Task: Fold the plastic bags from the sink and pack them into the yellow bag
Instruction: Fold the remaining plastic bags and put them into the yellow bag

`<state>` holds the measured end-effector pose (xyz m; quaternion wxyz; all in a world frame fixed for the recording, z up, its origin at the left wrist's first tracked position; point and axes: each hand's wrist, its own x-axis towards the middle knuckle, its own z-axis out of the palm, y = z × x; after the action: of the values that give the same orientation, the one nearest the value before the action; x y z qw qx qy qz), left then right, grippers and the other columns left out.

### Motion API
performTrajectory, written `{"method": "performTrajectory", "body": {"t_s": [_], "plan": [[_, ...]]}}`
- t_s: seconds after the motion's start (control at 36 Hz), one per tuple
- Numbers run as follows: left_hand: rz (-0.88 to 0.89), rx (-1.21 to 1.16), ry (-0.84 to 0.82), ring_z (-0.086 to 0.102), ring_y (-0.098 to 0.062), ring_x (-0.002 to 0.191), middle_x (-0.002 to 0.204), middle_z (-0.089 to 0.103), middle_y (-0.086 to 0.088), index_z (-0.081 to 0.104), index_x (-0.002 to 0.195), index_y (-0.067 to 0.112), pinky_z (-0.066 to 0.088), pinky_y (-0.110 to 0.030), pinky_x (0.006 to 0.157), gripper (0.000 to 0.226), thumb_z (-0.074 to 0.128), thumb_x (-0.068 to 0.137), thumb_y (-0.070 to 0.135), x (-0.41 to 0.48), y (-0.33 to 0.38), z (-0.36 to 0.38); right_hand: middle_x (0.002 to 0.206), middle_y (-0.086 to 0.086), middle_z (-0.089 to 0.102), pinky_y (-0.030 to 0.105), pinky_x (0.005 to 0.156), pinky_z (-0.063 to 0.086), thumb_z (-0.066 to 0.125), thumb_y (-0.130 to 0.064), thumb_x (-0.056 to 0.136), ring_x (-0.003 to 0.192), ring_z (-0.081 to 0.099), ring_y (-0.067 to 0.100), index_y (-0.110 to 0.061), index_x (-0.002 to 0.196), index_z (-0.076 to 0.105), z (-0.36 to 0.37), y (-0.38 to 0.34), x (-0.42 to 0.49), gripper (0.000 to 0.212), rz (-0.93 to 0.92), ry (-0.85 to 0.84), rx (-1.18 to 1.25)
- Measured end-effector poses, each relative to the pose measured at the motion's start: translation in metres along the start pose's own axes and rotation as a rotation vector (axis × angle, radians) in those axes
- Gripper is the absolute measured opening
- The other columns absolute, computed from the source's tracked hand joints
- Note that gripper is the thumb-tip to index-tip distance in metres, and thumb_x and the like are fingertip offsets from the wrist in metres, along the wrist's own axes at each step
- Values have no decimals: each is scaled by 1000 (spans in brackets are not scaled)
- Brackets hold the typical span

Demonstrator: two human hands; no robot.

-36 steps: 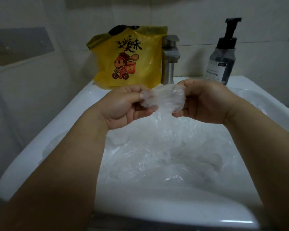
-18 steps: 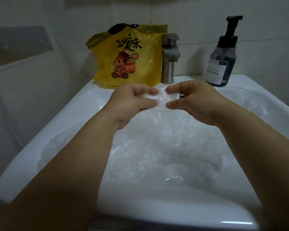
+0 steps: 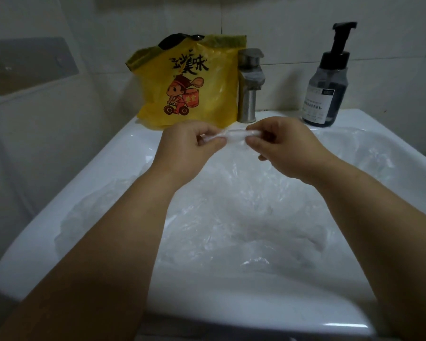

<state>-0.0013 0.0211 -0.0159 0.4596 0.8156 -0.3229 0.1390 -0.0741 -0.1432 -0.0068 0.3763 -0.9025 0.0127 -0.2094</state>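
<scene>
A small clear plastic bag (image 3: pixel 234 137), folded into a narrow strip, is stretched between my hands above the white sink (image 3: pixel 123 153). My left hand (image 3: pixel 190 148) pinches its left end and my right hand (image 3: pixel 280 143) pinches its right end. More crumpled clear plastic bags (image 3: pixel 244 217) fill the basin below. The yellow bag (image 3: pixel 194 82) with a cartoon print stands upright at the sink's back rim, just beyond my hands.
A steel tap (image 3: pixel 250 84) rises right of the yellow bag. A dark pump bottle (image 3: pixel 327 84) stands at the back right corner. Tiled walls close in behind and at the left.
The bag went from a loose wad to a thin flat strip held between both hands. My hands have dropped slightly and drawn a little apart.
</scene>
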Motion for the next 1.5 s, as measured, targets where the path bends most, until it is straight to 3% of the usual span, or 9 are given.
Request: {"method": "performTrajectory", "body": {"t_s": [0.14,0.25,0.56,0.69,0.75,0.83,0.97,1.25,1.5], "plan": [[-29,-7,-127,48,7,58,71,50,14,57,84,26,33,-6,51,13,55,97,27,0,0,-1,88,-10,60,11,56,44,55,-30,95,79,62,6,-24,104,59,-1,1,0,11,38,8,63],[-173,-224,-229,68,-8,76,85,65,1,55,85,25,58,-23,75,15,51,99,24,-1,3,-2,97,0,65,26,72,56,55,-27,96,78,63,8,-19,105,62,-2,2,2,14,100,-12,203],[-411,-731,-106,56,-2,56,59,57,5,59,85,12,52,-14,56,8,64,89,15,5,9,-10,73,2,67,17,57,51,59,-18,92,59,60,6,-8,93,67,-10,-2,0,12,224,-225,450],[-427,-1019,-106,65,-15,100,108,67,-4,56,119,13,54,-26,82,66,63,68,54,6,16,-3,74,3,65,20,57,50,56,-16,95,61,56,9,-5,96,65,2,-11,0,15,241,-155,668],[-430,-937,-235,62,-24,115,122,65,-9,54,125,16,52,-39,97,81,62,58,61,1,20,6,73,4,63,19,55,49,53,-15,96,60,55,10,-3,92,63,7,-16,-2,16,235,-159,754],[-421,-805,-337,65,-24,107,112,68,-9,60,112,16,53,-42,94,59,59,68,55,-5,24,20,77,12,65,22,57,52,51,-10,96,61,62,14,8,98,62,16,-22,-6,21,212,-220,816],[-433,-800,-289,64,-21,108,118,67,-5,69,102,28,54,-32,83,35,36,102,42,0,22,19,89,19,61,19,54,43,56,-19,95,77,53,26,8,99,64,21,-21,-5,28,226,-195,736],[-418,-743,77,58,-5,65,67,63,7,64,80,17,44,-16,50,19,61,94,29,10,10,3,65,2,65,19,55,46,57,-13,94,58,54,9,-6,85,66,12,-16,-2,14,281,-239,714],[-426,-473,-253,67,-3,62,69,68,-2,69,89,10,54,-14,59,7,67,86,15,3,0,-9,80,11,62,22,57,50,60,-11,92,63,54,14,-4,90,66,-6,1,4,9,350,-187,659]]}}
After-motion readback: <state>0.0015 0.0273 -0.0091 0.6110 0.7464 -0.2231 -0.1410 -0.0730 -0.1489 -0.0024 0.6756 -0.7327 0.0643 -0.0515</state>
